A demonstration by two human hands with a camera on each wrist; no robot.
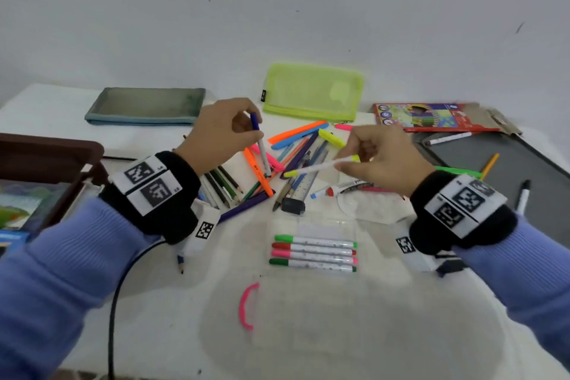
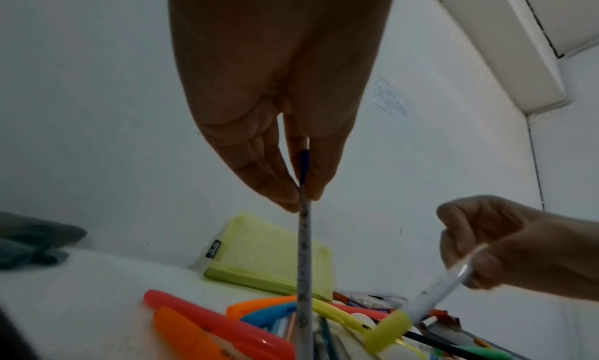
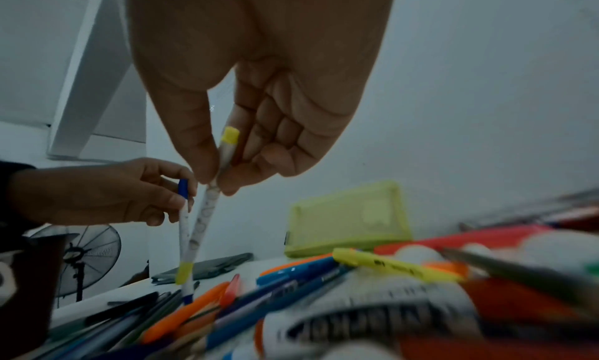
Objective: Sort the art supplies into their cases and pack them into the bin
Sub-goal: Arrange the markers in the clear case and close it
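Markers, white-barrelled: two in your hands, four in the clear case [image 1: 311,227]. Your left hand [image 1: 216,133] pinches the blue marker [image 1: 260,148] near its cap, tip hanging down over the pile [image 1: 277,163]. Your right hand [image 1: 379,157] pinches the yellow marker [image 1: 320,166] by one end, barrel level and pointing left. Both are lifted clear of the heap, probably so you can carry them back to join their set.

Clear case: nearest the tabletop's front edge, lying open and flat; it holds four markers [image 1: 314,253] side by side, capped light green, red, pink and dark green. A pink handle [image 1: 246,307] lies just in front.

Pile, mid-tabletop: highlighters, pencils, pens and a ruler, crossed over one another; count uncertain.

Far edge: one grey pouch [image 1: 145,105], one green mesh pouch [image 1: 313,91], one pencil box [image 1: 431,116], all apparently still waiting to be filled.

Left edge: one brown bin [image 1: 46,163], only partly seen.
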